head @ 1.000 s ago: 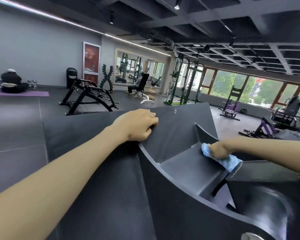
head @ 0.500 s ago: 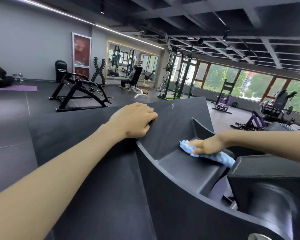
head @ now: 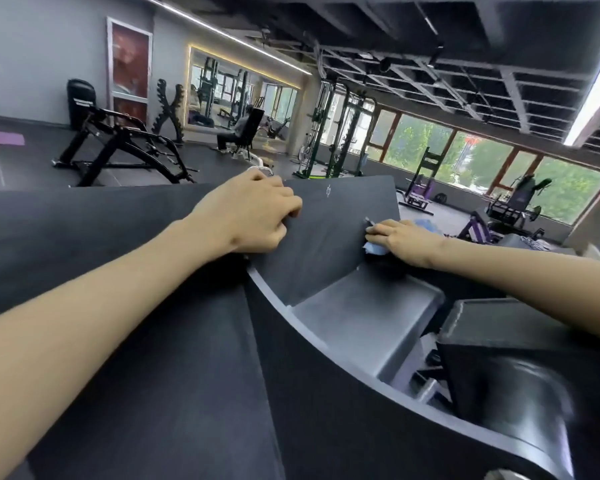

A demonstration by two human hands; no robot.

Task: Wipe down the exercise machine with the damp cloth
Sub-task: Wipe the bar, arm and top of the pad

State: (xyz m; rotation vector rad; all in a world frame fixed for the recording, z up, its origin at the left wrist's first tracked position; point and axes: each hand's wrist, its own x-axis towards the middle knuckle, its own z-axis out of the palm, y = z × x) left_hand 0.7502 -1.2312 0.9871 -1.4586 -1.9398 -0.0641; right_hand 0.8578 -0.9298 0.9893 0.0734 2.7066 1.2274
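- Matte black machine panel (head: 326, 244); my left hand (head: 246, 216) curls its fingers over the top edge.
- Right hand (head: 406, 240) presses blue cloth (head: 374, 249) flat, fingers extended.
- Dark gym floor (head: 25, 168), windows (head: 499, 157).

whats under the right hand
A blue cloth lies under the right hand, pressed flat against the black machine. Only its edges show at the fingers and behind the knuckles; the hand covers the rest.
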